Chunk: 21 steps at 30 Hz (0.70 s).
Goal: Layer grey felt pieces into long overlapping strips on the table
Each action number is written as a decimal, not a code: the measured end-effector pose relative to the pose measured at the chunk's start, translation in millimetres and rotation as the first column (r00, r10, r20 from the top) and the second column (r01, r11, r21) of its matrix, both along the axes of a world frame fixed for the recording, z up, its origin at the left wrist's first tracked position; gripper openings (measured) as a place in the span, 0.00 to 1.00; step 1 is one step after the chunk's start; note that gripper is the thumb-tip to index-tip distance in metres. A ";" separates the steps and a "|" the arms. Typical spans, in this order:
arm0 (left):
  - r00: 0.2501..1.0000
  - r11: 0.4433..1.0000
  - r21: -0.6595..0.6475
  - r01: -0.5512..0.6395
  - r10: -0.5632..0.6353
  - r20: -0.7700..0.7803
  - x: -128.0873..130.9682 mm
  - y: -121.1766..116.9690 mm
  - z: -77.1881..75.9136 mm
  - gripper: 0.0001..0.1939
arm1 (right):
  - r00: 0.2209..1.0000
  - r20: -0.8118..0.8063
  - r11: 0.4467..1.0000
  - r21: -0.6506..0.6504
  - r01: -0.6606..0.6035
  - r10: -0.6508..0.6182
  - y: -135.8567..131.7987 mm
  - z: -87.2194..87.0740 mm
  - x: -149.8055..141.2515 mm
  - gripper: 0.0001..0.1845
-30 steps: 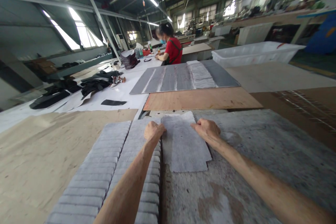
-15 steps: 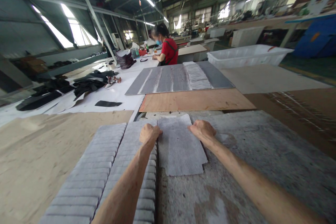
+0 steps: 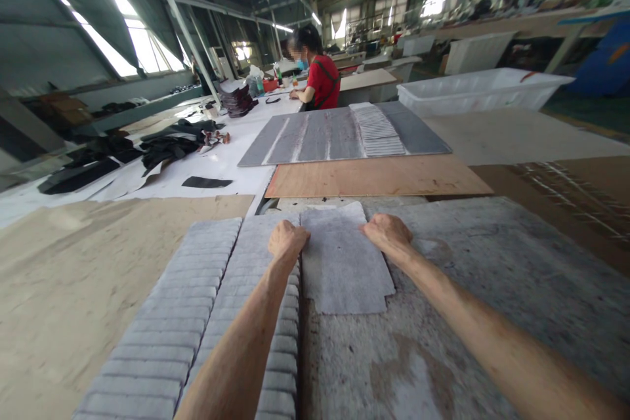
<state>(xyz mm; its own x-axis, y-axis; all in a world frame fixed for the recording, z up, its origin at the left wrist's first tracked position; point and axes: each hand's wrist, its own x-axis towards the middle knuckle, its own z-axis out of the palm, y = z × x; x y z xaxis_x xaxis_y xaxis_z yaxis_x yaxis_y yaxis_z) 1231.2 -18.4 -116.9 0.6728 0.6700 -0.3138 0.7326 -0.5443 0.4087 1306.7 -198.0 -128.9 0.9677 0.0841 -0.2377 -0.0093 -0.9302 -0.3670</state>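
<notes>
A loose grey felt sheet [image 3: 342, 269] with a stepped lower edge lies in the middle of the view. My left hand [image 3: 288, 241] sits at its left edge, above a ribbed grey padded panel [image 3: 251, 289], and its fingers are curled. My right hand [image 3: 388, 231] is curled at the sheet's right edge, over a speckled grey work surface [image 3: 443, 335]. A second ribbed panel [image 3: 167, 328] lies left of the first, separated by a narrow seam. My left forearm hides part of the nearer panel.
A plywood board [image 3: 378, 176] and a striped grey panel [image 3: 339, 136] lie ahead. A seated co-worker in a red shirt [image 3: 322, 75] works beyond them. Black leather pieces [image 3: 172, 147] lie on white paper at left. A white plastic tub [image 3: 485, 88] stands at right.
The whole view shifts slightly as my head moves. Both hands stay at the sheet's edges, and the sheet keeps about the same place between them.
</notes>
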 end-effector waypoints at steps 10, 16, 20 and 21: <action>0.997 0.996 0.023 0.082 -0.082 -0.016 -4.1 2.1 -1.4 0.14 | 0.999 -0.040 0.997 -0.078 -0.019 0.016 3.6 6.3 -6.6 0.17; 0.995 0.994 0.049 0.093 -0.092 -0.024 -3.9 0.7 -6.0 0.14 | 1.000 0.002 0.998 -0.067 -0.020 0.020 3.7 0.7 -10.2 0.18; 0.997 0.995 0.062 0.073 -0.072 -0.019 -4.8 -3.1 -9.3 0.13 | 0.998 0.050 0.998 -0.057 -0.030 0.033 2.0 -3.3 -12.8 0.17; 0.998 0.996 0.061 0.066 -0.065 -0.014 -5.1 -4.1 -9.4 0.13 | 0.998 0.053 0.998 -0.056 -0.034 0.037 1.6 -3.6 -13.1 0.17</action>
<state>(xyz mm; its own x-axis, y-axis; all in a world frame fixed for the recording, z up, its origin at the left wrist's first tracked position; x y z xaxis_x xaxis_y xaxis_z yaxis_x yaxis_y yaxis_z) 1226.1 -22.5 -126.3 0.7124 0.6428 -0.2818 0.6992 -0.6153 0.3641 1293.6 -196.4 -132.5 0.9760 0.1066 -0.1900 0.0424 -0.9483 -0.3145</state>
